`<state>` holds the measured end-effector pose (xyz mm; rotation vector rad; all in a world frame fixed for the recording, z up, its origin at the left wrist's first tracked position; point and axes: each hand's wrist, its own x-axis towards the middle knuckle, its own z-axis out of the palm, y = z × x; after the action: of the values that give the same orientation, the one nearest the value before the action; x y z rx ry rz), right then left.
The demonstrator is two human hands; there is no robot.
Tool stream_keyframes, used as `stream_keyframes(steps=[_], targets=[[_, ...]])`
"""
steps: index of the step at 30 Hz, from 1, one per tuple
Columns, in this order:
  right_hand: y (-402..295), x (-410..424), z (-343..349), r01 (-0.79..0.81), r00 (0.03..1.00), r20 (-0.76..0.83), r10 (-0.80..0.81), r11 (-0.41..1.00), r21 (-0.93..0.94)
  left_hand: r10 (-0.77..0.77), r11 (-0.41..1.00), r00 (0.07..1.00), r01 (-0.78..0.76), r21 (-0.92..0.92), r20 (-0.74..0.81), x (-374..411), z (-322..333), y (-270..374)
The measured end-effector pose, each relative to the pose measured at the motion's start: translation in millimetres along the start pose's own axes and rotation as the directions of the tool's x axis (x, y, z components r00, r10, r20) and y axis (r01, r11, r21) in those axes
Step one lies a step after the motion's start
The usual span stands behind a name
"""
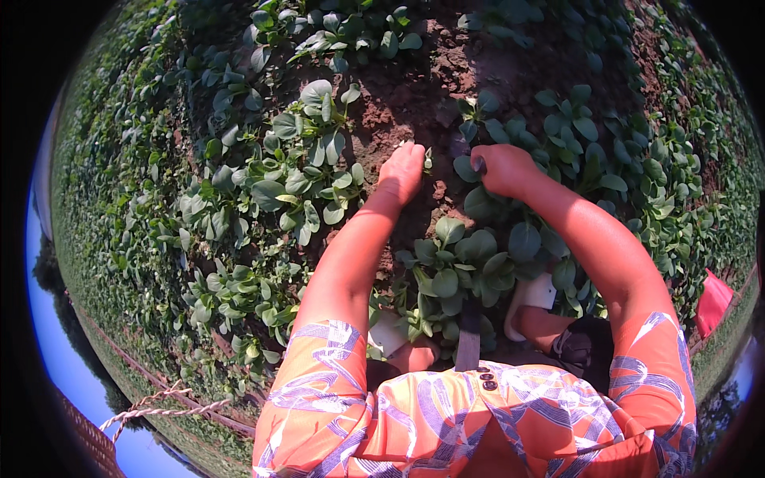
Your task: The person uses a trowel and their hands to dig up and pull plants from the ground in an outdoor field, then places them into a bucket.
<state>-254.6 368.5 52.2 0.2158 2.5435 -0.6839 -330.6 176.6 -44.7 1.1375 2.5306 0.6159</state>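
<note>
My left hand (404,170) is closed over the bare soil between the plants. A small tuft of greenery (428,160) sticks out from its fingers. To the right, my right hand (503,169) is curled around a small dark object (479,165), which is mostly hidden. Broad leaves of a leafy green plant (465,169) lie against and beside that hand. Left of my left hand grows a leafy green plant (323,128) with rounded leaves. Nearer my body, a larger leafy clump (454,263) stands between my feet.
Reddish-brown soil (378,113) runs between rows of leafy greens (143,197). White footwear (538,291) shows beside the near clump. A dark strap (468,337) hangs at my front. A pink-red object (714,303) stands at the far right. Twisted cord (173,411) shows at lower left.
</note>
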Motion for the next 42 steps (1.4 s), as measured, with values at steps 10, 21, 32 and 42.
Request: stream_keyframes(steps=[10, 21, 32, 42], targets=[[-1.6, -3.0, -4.5, -0.035, 0.999, 0.033, 0.035, 0.999, -0.011, -0.707, 0.510, 0.702, 0.425, -0.748, -0.084, -4.5, -19.9, -20.1], [2.7, -1.1, 4.4, 0.025, 0.999, -0.021, -0.025, 0.999, 0.030, -0.663, 0.738, 0.741, 0.621, 0.265, 0.107, -38.2, -70.6, -82.3], [5.3, 2.8, 8.2, 0.015, 0.998, -0.062, -0.015, 1.000, 0.004, -0.294, 0.954, 0.955, 0.290, 0.076, 0.042, -97.2, -91.2, -69.9], [3.6, 0.2, 15.4, 0.031, 0.997, -0.073, -0.027, 0.998, 0.047, -0.349, 0.937, 0.936, 0.349, -0.012, -0.042, -53.3, -96.3, -69.8]])
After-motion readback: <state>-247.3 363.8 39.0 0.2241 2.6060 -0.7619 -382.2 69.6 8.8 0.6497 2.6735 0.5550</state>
